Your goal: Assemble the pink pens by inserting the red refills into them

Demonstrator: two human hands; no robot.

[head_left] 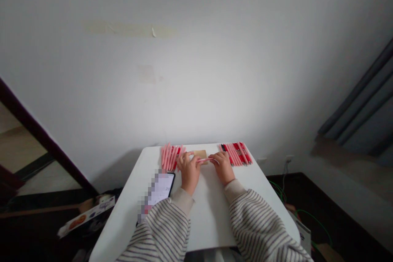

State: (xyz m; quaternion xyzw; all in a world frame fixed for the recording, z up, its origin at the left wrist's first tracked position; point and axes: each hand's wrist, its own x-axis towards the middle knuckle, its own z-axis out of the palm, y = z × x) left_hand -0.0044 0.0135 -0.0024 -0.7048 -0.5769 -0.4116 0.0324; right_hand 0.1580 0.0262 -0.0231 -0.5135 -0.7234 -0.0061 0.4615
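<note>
I'm watching the left hand (189, 170) and right hand (223, 167) pinching a slim pink pen (205, 159) between their fingers (213, 157), just above a cardboard piece (200, 154), and I'm worrying that a loose pinch could drop it into the left pen row (172, 157) or right pen row (236, 153) just beyond the fingers on the desk (208, 217), scattering them.

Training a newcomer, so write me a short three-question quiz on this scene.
1. What lies between the left hand and the right hand? A) a pink pen, B) a ruler, C) a spoon.
2. True or false: the phone lies on the table to the left of the left hand.
3. Which shows more red, the left pen group or the right pen group?

Key: 1 A; 2 true; 3 right pen group.
</note>
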